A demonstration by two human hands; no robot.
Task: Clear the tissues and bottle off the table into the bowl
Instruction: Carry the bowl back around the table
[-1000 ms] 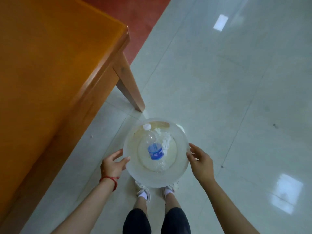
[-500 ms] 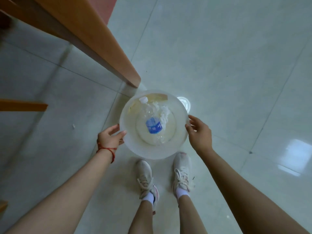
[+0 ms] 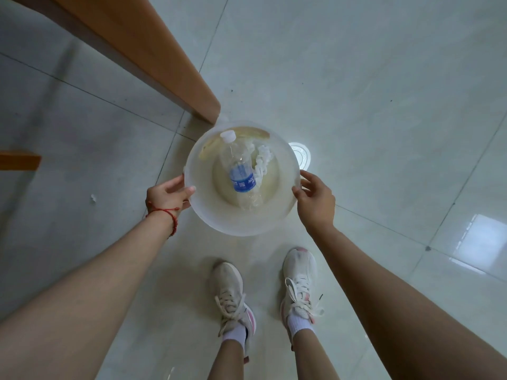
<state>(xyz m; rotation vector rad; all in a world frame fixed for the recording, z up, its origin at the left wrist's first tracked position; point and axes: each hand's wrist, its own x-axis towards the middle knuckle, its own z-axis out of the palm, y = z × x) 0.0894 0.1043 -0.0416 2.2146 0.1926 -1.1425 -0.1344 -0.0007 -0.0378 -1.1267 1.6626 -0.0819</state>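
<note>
A translucent white bowl is held low over the tiled floor, just in front of my feet. Inside it lies a clear plastic bottle with a blue label and white cap, its cap pointing away from me. Crumpled white tissues lie against the bottle's right side. My left hand, with a red string at the wrist, grips the bowl's left rim, thumb over the edge. On the opposite rim my right hand holds on with its fingertips.
A slanted wooden table leg meets the floor right behind the bowl. A wooden bar end juts in at the left edge. A small white scrap lies on the tiles at left. My two sneakers stand below the bowl.
The view has dropped from above the tabletop to below it, and the bowl has come down beside the table leg. Both hands have stayed on the rim; the contents have not shifted.
</note>
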